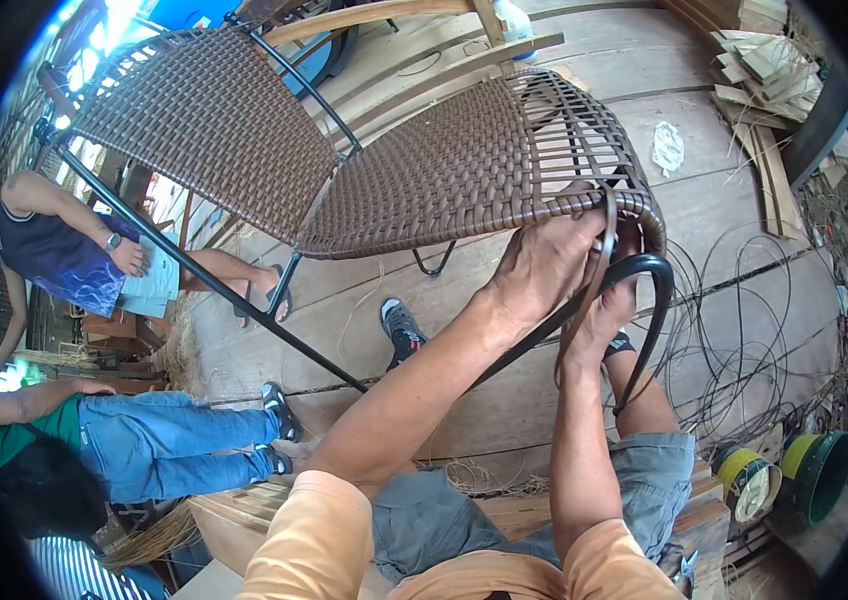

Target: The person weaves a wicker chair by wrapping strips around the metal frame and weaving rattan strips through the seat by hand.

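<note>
Operator's shorts [424, 520], grey, at 6 o'clock; light-orange sleeves either side. L hand [534, 268] at approx. 2:30, R hand [600, 322] at 3 o'clock; hands close together at the seat's front corner. L fingers bear on the underside of the woven edge; R hand sits just below, behind a black frame tube [644, 264] & a loose brown strip [605, 235]. Fingertips partly hidden; cannot tell whether either hand is clamped on the strip.

Chair [444, 160]: brown woven seat at 12 o'clock, backrest at approx. 10:30, black tubular frame. Weave dense over most of the seat; open grid at the front end, approx. 1:30.

Buckets at 4 o'clock: one w/ yellow band [737, 467], one dark green [844, 470] beside it. Loose coil of thin dark strands [741, 340] on floor, 3 o'clock.

Co-worker in green top & jeans [179, 445], 8 o'clock; co-worker in dark sleeveless top [54, 245], 9:30. Crumpled white item [668, 148], 2 o'clock. Wood offcuts [769, 75], same dir., farther out. White bottle [514, 25], 12:30.
</note>
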`<state>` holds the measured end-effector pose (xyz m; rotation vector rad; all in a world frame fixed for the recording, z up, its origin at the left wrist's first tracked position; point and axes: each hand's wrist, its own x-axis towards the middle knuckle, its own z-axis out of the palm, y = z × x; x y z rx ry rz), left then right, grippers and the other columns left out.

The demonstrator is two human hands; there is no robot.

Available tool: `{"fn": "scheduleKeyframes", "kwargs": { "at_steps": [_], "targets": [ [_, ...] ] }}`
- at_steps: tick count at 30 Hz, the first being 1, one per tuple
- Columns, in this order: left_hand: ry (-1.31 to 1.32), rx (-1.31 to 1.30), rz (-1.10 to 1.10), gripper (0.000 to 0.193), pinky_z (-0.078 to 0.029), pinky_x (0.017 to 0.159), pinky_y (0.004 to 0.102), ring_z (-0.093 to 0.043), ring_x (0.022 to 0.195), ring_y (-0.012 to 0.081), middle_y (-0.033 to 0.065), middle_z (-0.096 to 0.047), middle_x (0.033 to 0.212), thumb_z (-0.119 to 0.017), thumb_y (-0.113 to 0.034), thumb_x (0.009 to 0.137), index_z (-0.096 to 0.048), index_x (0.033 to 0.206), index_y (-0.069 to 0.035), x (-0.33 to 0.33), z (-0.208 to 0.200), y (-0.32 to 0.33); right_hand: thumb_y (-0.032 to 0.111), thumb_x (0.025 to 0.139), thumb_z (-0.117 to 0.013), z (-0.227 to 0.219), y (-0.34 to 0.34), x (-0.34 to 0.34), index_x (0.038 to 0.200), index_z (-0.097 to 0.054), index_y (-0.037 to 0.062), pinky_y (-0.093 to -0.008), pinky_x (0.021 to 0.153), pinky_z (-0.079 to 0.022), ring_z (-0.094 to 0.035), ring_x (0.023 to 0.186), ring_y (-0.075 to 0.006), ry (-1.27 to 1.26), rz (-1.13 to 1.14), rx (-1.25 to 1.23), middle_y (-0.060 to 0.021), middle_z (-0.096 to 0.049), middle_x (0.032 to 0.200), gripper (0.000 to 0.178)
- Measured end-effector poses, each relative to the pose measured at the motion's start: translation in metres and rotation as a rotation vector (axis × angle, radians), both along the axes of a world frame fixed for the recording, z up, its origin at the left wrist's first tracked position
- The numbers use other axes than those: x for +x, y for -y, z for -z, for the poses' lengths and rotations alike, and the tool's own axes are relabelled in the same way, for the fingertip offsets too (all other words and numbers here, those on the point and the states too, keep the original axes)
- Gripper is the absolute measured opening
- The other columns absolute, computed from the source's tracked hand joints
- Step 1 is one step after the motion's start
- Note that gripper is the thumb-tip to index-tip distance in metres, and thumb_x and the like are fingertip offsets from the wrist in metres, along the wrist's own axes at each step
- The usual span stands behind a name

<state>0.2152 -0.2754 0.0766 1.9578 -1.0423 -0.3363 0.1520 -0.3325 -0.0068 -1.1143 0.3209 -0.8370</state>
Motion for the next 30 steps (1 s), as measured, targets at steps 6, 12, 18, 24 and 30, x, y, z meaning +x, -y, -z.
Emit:
{"fn": "scheduleKeyframes", "kwargs": {
  "at_steps": [6, 12, 18, 24, 30],
  "targets": [
    [0.42, -0.157, -0.064, 0.039, -0.042, 0.078, 0.0461, -0.052, 0.09, 0.0447, 0.0284, -0.053, 0.095, -0.057, -0.011, 0.076, -0.043, 0.11, 0.003, 0.003, 0.014, 0.007, 0.016, 0.088, -0.052, -0.013, 0.015, 0.017, 0.118, -0.05, -0.0008, -0.0317, 0.082, -0.044, -0.055, 0.101, -0.023, -0.055, 0.124, -0.144, -0.0151, -0.055, 0.114, 0.035],
    [0.53, -0.254, -0.024, 0.048, -0.04, 0.081, 0.0457, -0.051, 0.094, 0.0444, 0.0293, -0.051, 0.099, -0.059, -0.015, 0.077, -0.038, 0.116, 0.003, 0.011, 0.019, 0.007, 0.005, 0.091, -0.047, -0.017, 0.008, 0.023, 0.109, -0.052, -0.0024, -0.0284, 0.087, -0.04, -0.053, 0.097, -0.016, 0.029, 0.257, -0.265, -0.0095, -0.057, 0.105, 0.02],
    [0.323, -0.196, -0.052, 0.02, -0.047, 0.072, 0.0379, -0.058, 0.083, 0.0342, 0.0193, -0.058, 0.088, -0.054, -0.008, 0.082, -0.054, 0.1, 0.001, 0.006, 0.018, 0.01, 0.017, 0.094, -0.047, -0.018, 0.005, 0.02, 0.108, -0.054, -0.0024, -0.0272, 0.082, -0.041, -0.052, 0.091, -0.0136, 0.107, 0.106, 0.045, -0.0076, -0.057, 0.101, 0.025],
    [0.302, -0.201, -0.038, 0.022, -0.043, 0.072, 0.0429, -0.055, 0.086, 0.0392, 0.0242, -0.054, 0.089, -0.053, -0.012, 0.081, -0.051, 0.096, 0.003, 0.007, 0.016, 0.013, 0.025, 0.094, -0.048, -0.019, 0.008, 0.023, 0.105, -0.054, -0.0015, -0.0283, 0.082, -0.042, -0.053, 0.09, -0.0148, 0.133, 0.086, 0.035, -0.0076, -0.057, 0.099, 0.03],
    [0.307, -0.096, -0.048, 0.02, -0.043, 0.072, 0.0441, -0.053, 0.083, 0.0406, 0.0238, -0.051, 0.087, -0.052, -0.006, 0.077, -0.05, 0.094, 0.005, 0.011, 0.029, 0.012, 0.017, 0.09, -0.055, -0.014, 0.012, 0.023, 0.104, -0.056, 0.001, -0.0259, 0.082, -0.042, -0.053, 0.09, -0.0125, 0.165, 0.079, 0.063, -0.005, -0.058, 0.099, 0.021]
  ]
}}
